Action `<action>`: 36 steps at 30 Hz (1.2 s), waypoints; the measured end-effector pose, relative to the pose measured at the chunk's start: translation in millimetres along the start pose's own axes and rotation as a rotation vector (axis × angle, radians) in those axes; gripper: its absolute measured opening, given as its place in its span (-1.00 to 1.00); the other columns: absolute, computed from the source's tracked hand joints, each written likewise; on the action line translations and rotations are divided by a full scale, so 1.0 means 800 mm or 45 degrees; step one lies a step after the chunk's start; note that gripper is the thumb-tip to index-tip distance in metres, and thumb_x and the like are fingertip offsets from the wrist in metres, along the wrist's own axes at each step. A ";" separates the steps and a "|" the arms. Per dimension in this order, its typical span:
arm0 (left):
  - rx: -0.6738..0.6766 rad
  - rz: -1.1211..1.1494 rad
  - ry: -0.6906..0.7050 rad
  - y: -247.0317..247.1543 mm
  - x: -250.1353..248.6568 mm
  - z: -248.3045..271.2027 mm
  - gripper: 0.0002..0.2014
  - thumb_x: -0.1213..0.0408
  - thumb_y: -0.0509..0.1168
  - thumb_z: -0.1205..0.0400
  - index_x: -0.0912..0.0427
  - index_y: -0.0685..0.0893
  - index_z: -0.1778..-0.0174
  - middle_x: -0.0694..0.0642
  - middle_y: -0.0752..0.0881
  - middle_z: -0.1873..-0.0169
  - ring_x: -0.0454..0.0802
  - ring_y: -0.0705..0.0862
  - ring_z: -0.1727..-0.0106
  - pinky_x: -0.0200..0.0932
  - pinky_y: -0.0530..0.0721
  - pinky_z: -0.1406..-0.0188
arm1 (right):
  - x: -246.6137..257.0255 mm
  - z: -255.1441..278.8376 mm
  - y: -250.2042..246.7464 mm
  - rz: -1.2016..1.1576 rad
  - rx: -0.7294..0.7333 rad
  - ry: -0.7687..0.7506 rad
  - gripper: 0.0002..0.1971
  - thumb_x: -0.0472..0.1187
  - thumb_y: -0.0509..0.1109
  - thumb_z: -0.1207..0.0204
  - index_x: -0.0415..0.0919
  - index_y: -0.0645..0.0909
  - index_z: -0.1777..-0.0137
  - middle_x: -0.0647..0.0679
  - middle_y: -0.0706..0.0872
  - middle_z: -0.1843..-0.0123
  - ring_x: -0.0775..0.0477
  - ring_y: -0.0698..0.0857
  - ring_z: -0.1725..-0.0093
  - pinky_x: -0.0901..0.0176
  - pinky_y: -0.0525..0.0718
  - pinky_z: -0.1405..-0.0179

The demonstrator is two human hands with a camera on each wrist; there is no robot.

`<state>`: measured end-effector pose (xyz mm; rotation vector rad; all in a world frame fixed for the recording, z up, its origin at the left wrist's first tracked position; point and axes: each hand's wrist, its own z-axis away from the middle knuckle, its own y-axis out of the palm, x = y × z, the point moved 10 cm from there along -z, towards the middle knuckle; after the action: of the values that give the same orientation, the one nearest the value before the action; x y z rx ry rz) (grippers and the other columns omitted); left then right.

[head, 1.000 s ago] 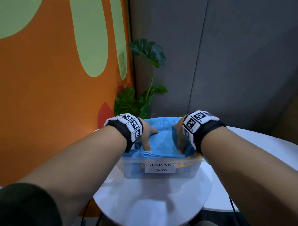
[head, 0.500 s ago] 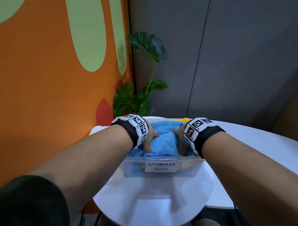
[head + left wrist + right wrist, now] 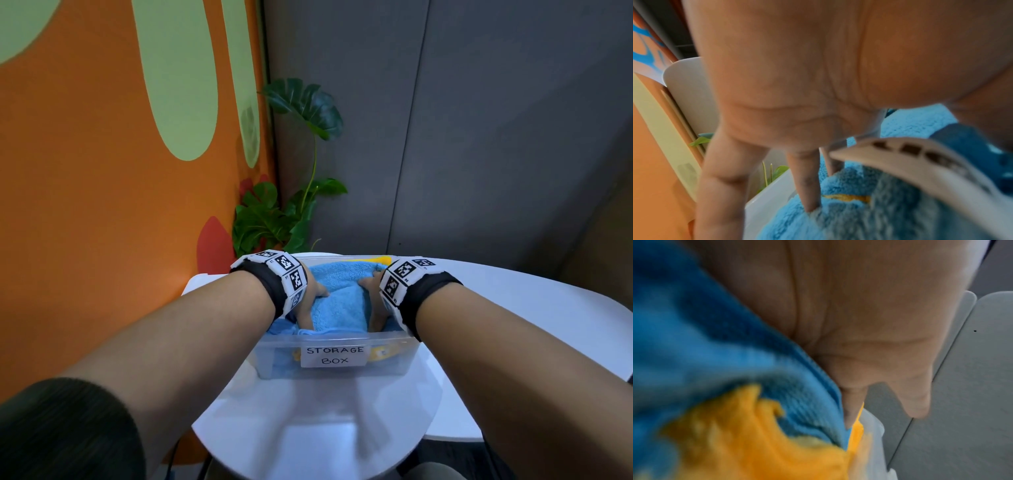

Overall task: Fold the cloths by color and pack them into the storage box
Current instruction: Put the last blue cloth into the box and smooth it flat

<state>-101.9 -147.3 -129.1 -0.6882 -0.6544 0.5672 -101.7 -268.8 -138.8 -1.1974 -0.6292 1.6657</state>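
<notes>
Blue cloth [image 3: 337, 301]: you're pressing it into the storage box [image 3: 390, 363], over yellow cloth [image 3: 748, 443].
Left hand [image 3: 308, 303]: fingers straight, tucking at 9 o'clock.
Right hand [image 3: 375, 301]: fingers straight, tucking at 3 o'clock.
Next: likely withdraw.

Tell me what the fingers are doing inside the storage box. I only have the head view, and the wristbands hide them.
Observer: In the left wrist view, the left hand has straight fingers poking down into the blue cloth.
Operator: Now report the right side.
Observer: In the right wrist view, the right hand has straight fingers tucked between the blue cloth and the storage box wall. A yellow cloth lies under the blue.
</notes>
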 end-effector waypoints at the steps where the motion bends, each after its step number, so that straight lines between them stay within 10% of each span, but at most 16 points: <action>1: -0.006 -0.006 -0.006 -0.002 0.001 0.001 0.21 -0.60 0.28 0.08 -0.47 0.02 -0.56 -0.04 0.36 -0.58 0.15 0.47 -0.48 0.27 0.49 -0.35 | -0.001 0.003 -0.008 0.026 -0.006 -0.017 -0.16 0.35 0.48 0.06 0.18 0.52 -0.33 -0.01 0.66 -0.17 -0.24 0.66 -0.14 -0.30 0.63 -0.04; 5: 0.000 -0.002 -0.043 -0.006 0.006 0.008 0.13 -0.55 0.33 -0.04 -0.47 0.04 -0.56 -0.01 0.43 -0.54 0.16 0.51 -0.43 0.22 0.50 -0.35 | -0.022 0.019 -0.041 -0.102 0.013 -0.023 -0.13 0.46 0.44 0.39 0.21 0.67 -0.06 0.12 0.76 0.06 -0.12 0.74 0.08 -0.06 0.70 -0.01; 12: 0.001 0.099 -0.004 -0.009 0.004 0.016 -0.09 -0.24 0.39 -0.48 -0.19 0.05 -0.68 0.09 0.39 -0.55 0.12 0.50 -0.42 -0.01 0.47 -0.27 | -0.054 -0.019 -0.057 -0.069 -0.006 -0.006 -0.20 0.06 0.62 0.42 0.11 0.72 -0.03 0.08 0.80 0.06 -0.15 0.76 0.14 -0.09 0.72 0.08; 16: 0.009 0.110 0.019 -0.006 0.003 0.015 -0.09 -0.24 0.40 -0.46 -0.19 0.08 -0.67 0.06 0.43 -0.52 0.12 0.51 -0.41 0.02 0.50 -0.36 | -0.019 0.116 -0.108 0.107 -0.176 -0.036 -0.84 -0.13 0.49 -0.23 -0.14 0.60 0.26 -0.02 0.60 0.29 -0.12 0.64 0.18 0.11 0.62 0.15; 20: -0.018 0.058 0.011 -0.007 0.004 0.012 -0.08 -0.31 0.37 -0.44 -0.24 0.06 -0.66 0.06 0.45 -0.50 0.12 0.55 -0.34 0.00 0.52 -0.19 | -0.011 0.154 -0.100 0.100 -0.101 -0.002 -0.61 -0.29 0.40 -0.46 -0.19 0.23 0.44 -0.08 0.23 0.38 -0.21 0.53 -0.04 -0.23 0.56 -0.19; 23: -0.006 0.080 0.014 -0.005 0.004 0.010 -0.07 -0.30 0.39 -0.44 -0.23 0.06 -0.66 0.08 0.45 -0.51 0.12 0.55 -0.36 -0.04 0.51 -0.23 | -0.017 0.135 -0.077 0.092 -0.010 0.040 -0.88 -0.27 0.34 -0.52 -0.28 0.48 0.20 -0.23 0.48 0.18 -0.34 0.46 -0.40 -0.50 0.35 -0.39; 26: -0.018 0.083 0.008 -0.005 0.007 0.007 -0.02 -0.34 0.40 -0.38 -0.27 0.04 -0.65 0.09 0.43 -0.51 0.12 0.54 -0.38 0.07 0.52 -0.35 | -0.014 0.125 -0.057 0.089 0.049 0.045 -0.54 -0.18 0.21 -0.65 -0.08 0.35 -0.55 -0.17 0.43 -0.48 -0.32 0.33 -0.53 -0.51 0.17 -0.49; 36: -0.013 0.096 -0.004 0.002 0.007 -0.006 0.03 -0.36 0.42 -0.35 -0.27 0.00 -0.65 0.10 0.41 -0.53 0.16 0.51 -0.42 0.15 0.50 -0.39 | -0.008 0.116 -0.034 0.081 0.070 -0.008 -0.47 -0.17 0.18 -0.68 -0.10 0.21 -0.64 -0.16 0.42 -0.52 -0.29 0.34 -0.54 -0.52 0.06 -0.51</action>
<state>-95.6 -144.2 -131.1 -0.7236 -0.6365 0.6349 -175.3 -252.4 -77.9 -1.1841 -0.5501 1.7295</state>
